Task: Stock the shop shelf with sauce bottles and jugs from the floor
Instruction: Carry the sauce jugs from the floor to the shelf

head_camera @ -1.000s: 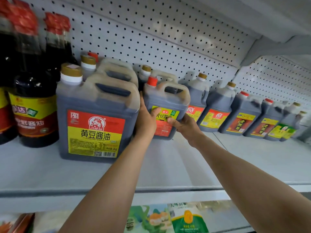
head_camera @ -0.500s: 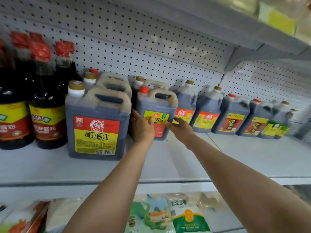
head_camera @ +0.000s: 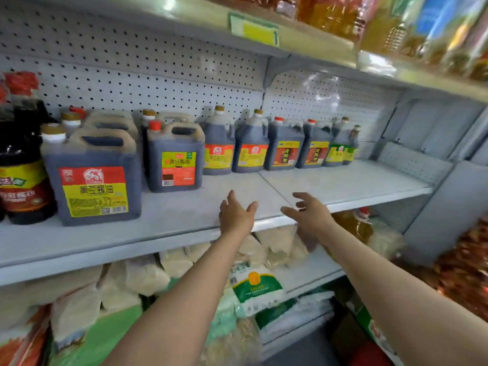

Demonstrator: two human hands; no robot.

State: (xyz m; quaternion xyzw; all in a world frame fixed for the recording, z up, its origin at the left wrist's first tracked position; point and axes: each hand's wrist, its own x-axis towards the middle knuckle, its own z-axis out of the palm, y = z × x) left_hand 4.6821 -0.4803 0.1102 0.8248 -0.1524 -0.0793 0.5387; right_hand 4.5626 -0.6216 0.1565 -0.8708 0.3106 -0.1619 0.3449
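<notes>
Beyond both empty hands, red-capped jug stands.

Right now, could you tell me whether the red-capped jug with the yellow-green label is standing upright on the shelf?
Upright. The red-capped jug sits flat on the shelf, cap on top, with neither hand touching it.

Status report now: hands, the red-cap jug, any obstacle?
Both hands, left and right, open, empty. Red-cap jug upright on shelf, untouched. No obstacle.
</notes>
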